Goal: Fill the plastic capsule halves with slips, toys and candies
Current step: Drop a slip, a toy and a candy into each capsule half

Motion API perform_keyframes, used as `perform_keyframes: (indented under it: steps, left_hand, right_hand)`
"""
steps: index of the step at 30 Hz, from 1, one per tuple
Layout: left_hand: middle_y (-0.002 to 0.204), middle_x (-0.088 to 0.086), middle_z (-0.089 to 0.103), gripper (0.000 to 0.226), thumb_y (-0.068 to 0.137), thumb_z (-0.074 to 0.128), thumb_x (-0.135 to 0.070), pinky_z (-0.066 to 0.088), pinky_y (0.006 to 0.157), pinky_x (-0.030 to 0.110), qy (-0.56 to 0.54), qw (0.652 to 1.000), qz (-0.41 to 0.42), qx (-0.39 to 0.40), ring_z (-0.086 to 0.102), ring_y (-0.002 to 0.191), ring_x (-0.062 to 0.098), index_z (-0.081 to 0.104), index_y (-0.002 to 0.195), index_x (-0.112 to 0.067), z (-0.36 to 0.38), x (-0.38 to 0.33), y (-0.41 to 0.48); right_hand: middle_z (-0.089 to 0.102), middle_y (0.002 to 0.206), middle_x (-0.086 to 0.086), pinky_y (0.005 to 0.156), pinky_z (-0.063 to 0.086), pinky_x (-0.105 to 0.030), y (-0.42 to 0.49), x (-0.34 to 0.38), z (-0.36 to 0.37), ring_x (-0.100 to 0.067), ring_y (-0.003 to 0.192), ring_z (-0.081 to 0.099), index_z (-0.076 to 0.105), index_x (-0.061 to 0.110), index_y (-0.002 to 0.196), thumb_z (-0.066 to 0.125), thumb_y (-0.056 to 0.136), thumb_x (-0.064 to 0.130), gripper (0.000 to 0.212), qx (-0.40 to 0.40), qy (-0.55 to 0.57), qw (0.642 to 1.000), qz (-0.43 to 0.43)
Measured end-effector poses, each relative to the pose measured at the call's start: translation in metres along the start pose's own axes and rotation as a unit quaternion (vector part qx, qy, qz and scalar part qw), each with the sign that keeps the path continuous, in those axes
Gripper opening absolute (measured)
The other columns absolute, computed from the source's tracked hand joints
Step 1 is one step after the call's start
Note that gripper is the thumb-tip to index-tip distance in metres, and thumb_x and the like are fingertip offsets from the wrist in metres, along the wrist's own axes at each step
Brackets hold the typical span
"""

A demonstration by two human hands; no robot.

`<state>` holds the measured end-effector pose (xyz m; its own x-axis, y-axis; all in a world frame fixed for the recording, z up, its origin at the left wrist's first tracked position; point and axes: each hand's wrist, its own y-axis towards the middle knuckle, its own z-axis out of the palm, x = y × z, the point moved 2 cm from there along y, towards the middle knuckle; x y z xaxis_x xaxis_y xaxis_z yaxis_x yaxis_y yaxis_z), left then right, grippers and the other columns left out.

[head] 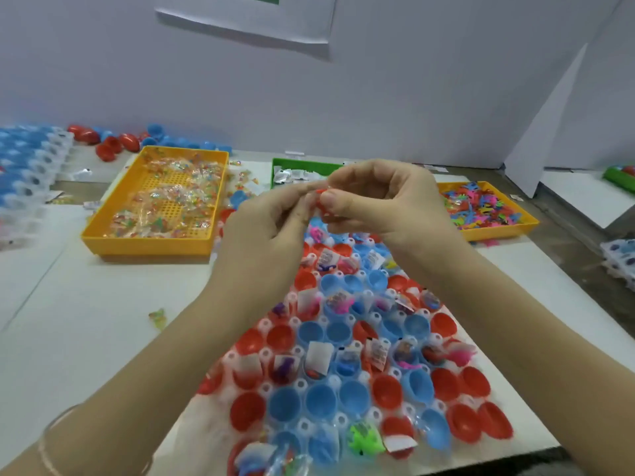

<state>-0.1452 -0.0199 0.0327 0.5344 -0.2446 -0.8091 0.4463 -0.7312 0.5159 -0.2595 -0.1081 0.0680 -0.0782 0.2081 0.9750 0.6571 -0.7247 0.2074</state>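
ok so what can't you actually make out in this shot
All head view:
red piece: mostly covered by right hand fingers; half or whole capsule unclear, and whether left hand pinches it.
green tray: right part hidden behind the hands.
slips: print blurred, too small.
bottom capsule halves: blurred, cut off by the frame edge.

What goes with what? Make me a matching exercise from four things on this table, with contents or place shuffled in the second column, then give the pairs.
Column one
1. left yellow tray
2. green tray
3. right yellow tray
4. red capsule half

Column two
A. colourful small toys
B. held between the left hand and right hand
C. clear-wrapped candies
D. white packets

Pairs: 1-C, 2-D, 3-A, 4-B.
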Motion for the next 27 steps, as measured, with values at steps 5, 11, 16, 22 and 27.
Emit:
perform_keyframes:
  steps: [5, 11, 16, 22, 27]
  left_hand:
    - [0.097, -0.014, 0.074, 0.029, 0.099, 0.055, -0.016, 0.06, 0.081, 0.032, -0.056, 0.997, -0.049, -0.031, 0.072, 0.092, 0.02, 0.062, 0.12, -0.034, -0.023, -0.004, -0.048]
    - [0.117, 0.008, 0.067, 0.028, 0.101, 0.043, -0.01, 0.057, 0.087, 0.028, -0.102, 0.959, -0.193, -0.18, 0.069, 0.095, 0.013, 0.063, 0.111, -0.026, -0.069, 0.038, -0.101]
    - [0.13, 0.017, 0.059, 0.029, 0.103, 0.037, -0.008, 0.046, 0.103, 0.046, -0.07, 0.945, -0.269, -0.171, 0.062, 0.092, 0.013, 0.055, 0.123, -0.018, -0.075, 0.058, -0.131]
    - [0.128, 0.015, 0.061, 0.033, 0.101, 0.039, -0.002, 0.046, 0.101, 0.053, -0.056, 0.943, -0.285, -0.162, 0.062, 0.105, 0.03, 0.057, 0.129, -0.007, -0.072, 0.06, -0.139]
    - [0.135, 0.009, 0.058, 0.037, 0.104, 0.035, -0.007, 0.054, 0.088, 0.035, -0.069, 0.933, -0.325, -0.138, 0.062, 0.096, 0.014, 0.054, 0.134, -0.014, -0.075, 0.062, -0.133]
  right_hand:
    - [0.074, 0.07, 0.0, 0.056, 0.056, -0.021, -0.057, 0.017, -0.03, -0.013, 0.063, 0.07, 0.07, 0.012, 0.08, 0.075, 0.063, 0.013, 0.018, 0.003, -0.029, 0.999, -0.032]
    - [0.074, 0.073, -0.006, 0.056, 0.055, -0.02, -0.116, -0.004, -0.079, -0.017, 0.061, 0.069, 0.076, 0.013, 0.077, 0.079, 0.072, 0.003, 0.012, 0.126, -0.21, 0.965, 0.097]
    - [0.074, 0.073, -0.001, 0.055, 0.053, -0.019, -0.138, -0.025, -0.087, -0.016, 0.06, 0.069, 0.075, 0.016, 0.077, 0.076, 0.078, 0.005, 0.011, 0.167, -0.291, 0.927, 0.165]
    - [0.073, 0.072, 0.004, 0.055, 0.057, -0.029, -0.139, -0.032, -0.078, -0.018, 0.062, 0.07, 0.073, 0.015, 0.079, 0.074, 0.078, 0.008, 0.007, 0.177, -0.353, 0.904, 0.164]
    - [0.073, 0.077, 0.0, 0.057, 0.058, -0.027, -0.138, -0.029, -0.069, -0.014, 0.057, 0.068, 0.072, 0.016, 0.078, 0.075, 0.078, 0.009, 0.008, 0.182, -0.382, 0.895, 0.14]
